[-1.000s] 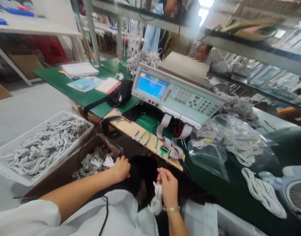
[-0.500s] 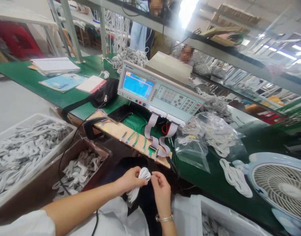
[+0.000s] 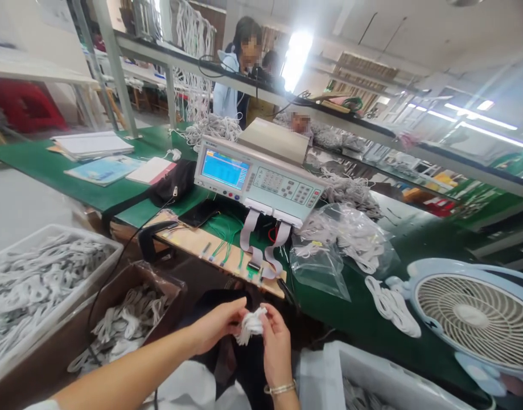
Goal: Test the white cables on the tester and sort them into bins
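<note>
A coiled bundle of white cable (image 3: 251,325) is held between my two hands above my lap. My left hand (image 3: 222,326) is closed on its left side, thumb pointing up and away. On the other side, the fingertips of my right hand (image 3: 277,341) pinch the bundle's upper right edge; a bracelet circles that wrist. Just beyond the hands is a wooden board (image 3: 193,242) with green wires and small connectors. Grey ribbon cables (image 3: 249,228) link it to a bench tester (image 3: 261,179) with a lit blue screen.
White cable bundles fill a white bin (image 3: 116,250) and a cardboard box (image 3: 176,285) at left. Another white bin (image 3: 318,370) stands at lower right. A fan (image 3: 470,313), a loose cable bundle (image 3: 391,306) and plastic bags (image 3: 321,273) lie on the green table. People are beyond the shelf.
My left hand has turned the cable bundle, whose hanging loops now look shorter and bunched. My right fingers have closed in on its edge. The camera view has tilted up and shifted slightly right.
</note>
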Motion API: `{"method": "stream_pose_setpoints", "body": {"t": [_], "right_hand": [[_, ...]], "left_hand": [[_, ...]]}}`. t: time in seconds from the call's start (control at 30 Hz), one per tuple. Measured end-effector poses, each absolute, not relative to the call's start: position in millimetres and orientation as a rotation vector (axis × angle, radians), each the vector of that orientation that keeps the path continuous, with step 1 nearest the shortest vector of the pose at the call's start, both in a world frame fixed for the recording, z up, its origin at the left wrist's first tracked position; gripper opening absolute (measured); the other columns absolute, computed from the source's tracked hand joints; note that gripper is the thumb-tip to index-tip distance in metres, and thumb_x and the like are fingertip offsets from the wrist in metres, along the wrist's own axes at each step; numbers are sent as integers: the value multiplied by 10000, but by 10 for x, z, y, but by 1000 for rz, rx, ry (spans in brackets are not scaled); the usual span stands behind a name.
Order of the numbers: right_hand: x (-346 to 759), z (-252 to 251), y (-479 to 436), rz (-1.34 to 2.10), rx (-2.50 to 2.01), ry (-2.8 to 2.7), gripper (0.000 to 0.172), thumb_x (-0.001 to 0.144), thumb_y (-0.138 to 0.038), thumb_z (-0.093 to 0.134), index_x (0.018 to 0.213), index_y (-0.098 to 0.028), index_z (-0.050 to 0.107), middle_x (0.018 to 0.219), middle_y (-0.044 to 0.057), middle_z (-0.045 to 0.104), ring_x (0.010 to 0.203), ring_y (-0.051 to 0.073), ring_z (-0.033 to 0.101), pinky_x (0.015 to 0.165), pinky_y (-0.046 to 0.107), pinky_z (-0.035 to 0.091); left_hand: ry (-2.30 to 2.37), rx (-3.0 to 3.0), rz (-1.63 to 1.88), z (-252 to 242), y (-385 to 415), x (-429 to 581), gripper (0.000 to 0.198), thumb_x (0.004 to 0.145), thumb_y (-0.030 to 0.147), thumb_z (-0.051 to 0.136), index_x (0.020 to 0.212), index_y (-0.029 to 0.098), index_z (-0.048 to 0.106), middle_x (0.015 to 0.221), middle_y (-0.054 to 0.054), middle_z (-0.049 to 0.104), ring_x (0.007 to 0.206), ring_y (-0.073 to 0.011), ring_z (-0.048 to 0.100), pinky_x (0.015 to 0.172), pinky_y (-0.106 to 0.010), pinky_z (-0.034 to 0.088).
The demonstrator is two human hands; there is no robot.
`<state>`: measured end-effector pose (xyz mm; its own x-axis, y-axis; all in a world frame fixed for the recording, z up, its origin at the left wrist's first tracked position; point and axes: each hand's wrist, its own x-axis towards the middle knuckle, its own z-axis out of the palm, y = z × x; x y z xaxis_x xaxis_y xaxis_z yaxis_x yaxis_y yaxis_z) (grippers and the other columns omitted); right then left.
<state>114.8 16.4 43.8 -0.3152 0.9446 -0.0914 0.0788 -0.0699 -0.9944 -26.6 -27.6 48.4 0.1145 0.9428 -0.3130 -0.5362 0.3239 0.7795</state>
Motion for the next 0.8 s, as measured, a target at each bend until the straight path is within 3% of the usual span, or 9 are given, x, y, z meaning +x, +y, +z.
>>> {"method": "stream_pose_setpoints", "body": {"t": [0.1,0.2,0.27,0.33,0.43,0.57,0.8], "right_hand": [[1140,564,195,1419,-1018,-1773,173,756,-280,520,866,-182,610,895,53,617,836,192,561,765,285,428],[1125,564,209,1165,-1058,-1879,141,756,-257,513,829,-200,619,1036,65,566,964,207,500,857,304,366],[1118,495,226,1149,-1174,-1766,179,771,-283,492,903,-197,579,1020,76,576,904,199,527,788,296,410],[1107,420,264,1264,-1279,-1589,235,775,-322,486,956,-179,530,879,69,621,707,169,560,603,250,450],[1071,380,363,1507,-1301,-1381,295,731,-361,543,920,-135,554,665,28,613,499,117,482,427,196,371],[999,461,506,1657,-1294,-1317,304,678,-371,600,822,-105,628,548,-3,572,444,86,410,395,185,307],[876,391,548,1678,-1278,-1166,295,631,-355,647,802,-115,649,536,-7,582,439,91,432,402,191,321]], "left_hand": [[1072,647,1086,419,-188,-298,354,589,448,617,698,118,550,583,6,525,509,-89,464,472,-195,351],[1148,779,1101,348,-84,-300,369,548,425,648,735,116,574,555,21,516,451,-72,423,425,-187,338],[1167,768,1207,349,-24,-302,347,597,437,600,732,118,576,576,15,524,476,-75,440,443,-184,354],[1181,692,1310,372,17,-314,316,630,430,572,735,133,554,603,17,527,513,-77,463,478,-184,378],[1207,651,1285,391,40,-353,304,627,423,577,717,135,537,579,24,519,498,-70,461,482,-185,381],[1169,622,1168,386,33,-419,303,616,412,584,732,136,543,571,18,527,502,-79,479,473,-190,387],[1104,521,1134,458,61,-530,280,621,387,593,708,130,521,565,8,529,505,-72,487,484,-182,387]]}}
